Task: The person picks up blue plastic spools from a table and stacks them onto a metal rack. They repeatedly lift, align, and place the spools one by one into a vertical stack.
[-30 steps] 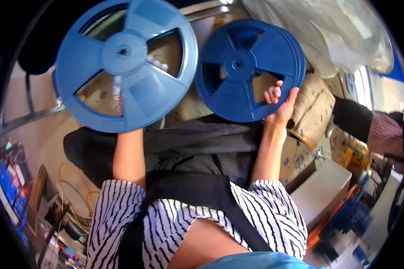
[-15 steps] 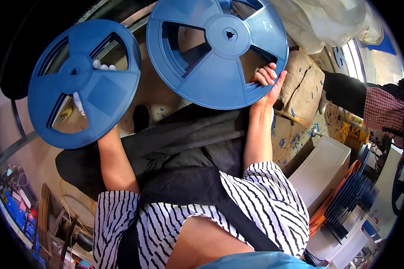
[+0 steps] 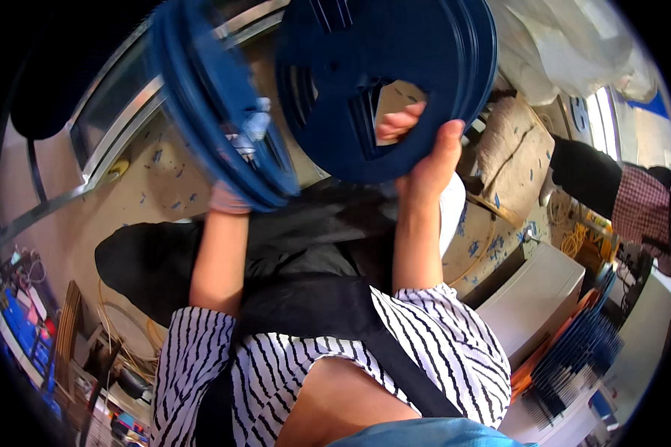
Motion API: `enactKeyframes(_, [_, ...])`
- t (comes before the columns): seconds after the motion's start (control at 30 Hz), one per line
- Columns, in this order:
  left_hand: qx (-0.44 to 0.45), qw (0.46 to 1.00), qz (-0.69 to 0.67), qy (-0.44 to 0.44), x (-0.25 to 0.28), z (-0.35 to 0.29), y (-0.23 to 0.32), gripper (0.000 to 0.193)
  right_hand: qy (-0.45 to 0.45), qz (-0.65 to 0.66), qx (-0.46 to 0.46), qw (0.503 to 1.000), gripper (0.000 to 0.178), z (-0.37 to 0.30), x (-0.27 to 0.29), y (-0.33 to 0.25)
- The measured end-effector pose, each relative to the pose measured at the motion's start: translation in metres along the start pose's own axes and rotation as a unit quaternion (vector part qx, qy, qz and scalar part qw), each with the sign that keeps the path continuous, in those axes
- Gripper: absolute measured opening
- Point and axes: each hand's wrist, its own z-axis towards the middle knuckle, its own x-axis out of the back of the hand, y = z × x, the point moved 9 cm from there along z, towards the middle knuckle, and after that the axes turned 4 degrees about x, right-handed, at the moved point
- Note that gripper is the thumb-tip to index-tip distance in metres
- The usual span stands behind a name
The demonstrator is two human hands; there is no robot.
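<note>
My left hand (image 3: 230,200), its fingers covered in white, grips a blue plastic reel (image 3: 194,97). That reel is tilted nearly edge-on and smeared by motion, and several stacked rims show along it; I cannot tell whether it is more than one reel. To its right, my right hand (image 3: 434,160) is closed on the rim of a second blue reel (image 3: 317,145). The fingers show through a window in the reel, while the thumb lies along its outside edge. Both reels are held up over my lap, close together, and their upper parts run out of view.
A cloth-covered box (image 3: 514,153) stands at right, with a white plastic bag (image 3: 563,45) above it. Near a pale cabinet (image 3: 533,294) is a rack of dark blue discs (image 3: 581,357). Another person's checked sleeve (image 3: 641,212) shows at far right. Blue scraps litter the floor.
Both reels have turned from facing me flat on. The left one has swung nearly edge-on and moved right and up, towards the right one, which has shifted slightly right.
</note>
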Motion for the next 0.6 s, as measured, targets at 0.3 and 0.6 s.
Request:
enactKeyframes(0.3, [-0.090,0.983,0.158,-0.033,-0.044,0.004,-0.002,0.053,-0.218,-0.353,0.243,0.877,0.033,-0.048,-0.110,-0.013])
enactKeyframes(0.6, [0.121,0.917,-0.316,-0.210,-0.012,0.008,-0.016,0.072,-0.046,-0.038,0.043,0.997,0.044,0.007,0.000,-0.031])
